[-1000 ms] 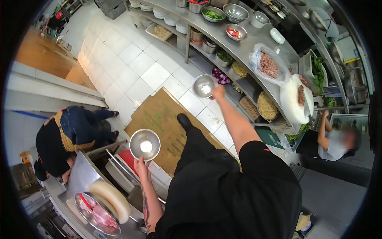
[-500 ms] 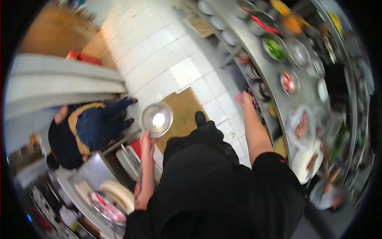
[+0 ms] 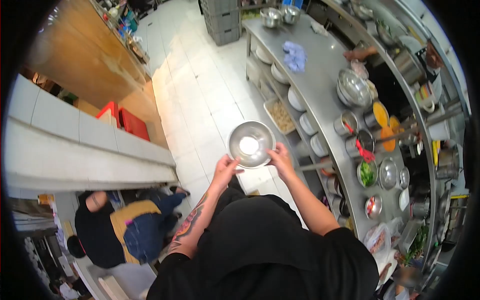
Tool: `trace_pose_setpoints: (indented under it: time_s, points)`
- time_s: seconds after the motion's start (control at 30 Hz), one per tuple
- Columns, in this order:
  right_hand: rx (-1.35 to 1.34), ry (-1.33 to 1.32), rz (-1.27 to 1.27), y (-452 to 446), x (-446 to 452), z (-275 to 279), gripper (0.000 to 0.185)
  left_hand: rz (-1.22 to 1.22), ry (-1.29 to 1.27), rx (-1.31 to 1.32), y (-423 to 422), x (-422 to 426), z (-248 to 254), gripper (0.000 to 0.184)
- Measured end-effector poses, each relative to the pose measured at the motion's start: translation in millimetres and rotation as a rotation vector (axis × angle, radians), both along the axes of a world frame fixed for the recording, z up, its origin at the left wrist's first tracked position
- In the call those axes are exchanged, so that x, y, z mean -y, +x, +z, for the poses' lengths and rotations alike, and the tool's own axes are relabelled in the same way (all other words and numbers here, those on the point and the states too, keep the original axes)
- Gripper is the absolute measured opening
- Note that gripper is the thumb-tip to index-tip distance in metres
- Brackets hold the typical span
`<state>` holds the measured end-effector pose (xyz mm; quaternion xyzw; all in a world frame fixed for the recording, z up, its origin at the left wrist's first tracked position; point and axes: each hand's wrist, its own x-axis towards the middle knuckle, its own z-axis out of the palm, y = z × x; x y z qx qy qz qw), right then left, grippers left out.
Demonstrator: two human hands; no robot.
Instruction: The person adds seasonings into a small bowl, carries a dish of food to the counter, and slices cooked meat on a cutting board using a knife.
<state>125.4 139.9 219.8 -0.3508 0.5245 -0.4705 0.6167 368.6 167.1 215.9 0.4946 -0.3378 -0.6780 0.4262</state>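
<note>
A shiny metal mixing bowl (image 3: 260, 131) is held out in front of my body, above the white tiled floor, its inside facing up. Nothing shows inside it except a bright reflection at the bottom. My left hand (image 3: 227, 170) grips the near left part of its rim. On the near right side, my right hand (image 3: 281, 159) has its fingers closed on the rim as well. The fingers under the bowl are hidden.
A long steel counter (image 3: 312, 55) runs along the right, with bowls, pots and a blue cloth (image 3: 295, 56) on it. Grey crates (image 3: 222, 22) stand ahead. To the left are a low white wall (image 3: 90, 160) and a co-worker (image 3: 125, 225) bending over.
My right hand has come in from the right and taken hold of the bowl's rim. The bowl has moved towards the middle. My view has advanced along the aisle.
</note>
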Motion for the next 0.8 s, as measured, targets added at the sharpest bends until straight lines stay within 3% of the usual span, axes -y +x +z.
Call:
trace_pose_setpoints:
  time_s: [0.07, 0.1, 0.17, 0.27, 0.37, 0.47, 0.53, 0.6, 0.73, 0.8]
  points:
    - [0.043, -0.032, -0.116, -21, 39, 22, 0.029, -0.426, -0.169, 0.023, 14, 59, 36, 0.028]
    - [0.028, -0.034, -0.157, -28, 54, 42, 0.024, -0.426, -0.182, 0.030, 25, 86, 70, 0.028]
    - [-0.001, -0.028, -0.242, -40, 77, 67, 0.018, -0.699, -0.558, 0.505, 49, 132, 143, 0.029]
    - [-0.020, -0.019, -0.333, -39, 114, 76, 0.012, -0.648, -0.736, 0.738, 104, 199, 174, 0.030]
    - [0.015, 0.056, -0.365, -33, 159, 32, 0.009, -0.533, -0.634, 0.821, 163, 249, 195, 0.031]
    - [0.040, 0.175, -0.326, -1, 227, -19, 0.008, -0.442, -0.406, 0.927, 223, 294, 187, 0.029]
    - [0.102, 0.285, -0.245, 26, 288, -63, 0.010, -0.401, -0.393, 1.093, 270, 318, 160, 0.030]
    - [0.150, 0.420, -0.172, 55, 363, -102, 0.012, -0.295, -0.167, 1.099, 303, 337, 146, 0.029]
    - [0.077, 0.580, -0.041, 103, 529, -222, 0.014, 0.254, 0.208, 1.121, 362, 337, 87, 0.026]
    - [0.072, 0.602, -0.065, 130, 625, -282, 0.019, 0.263, 0.263, 1.295, 395, 301, 43, 0.027]
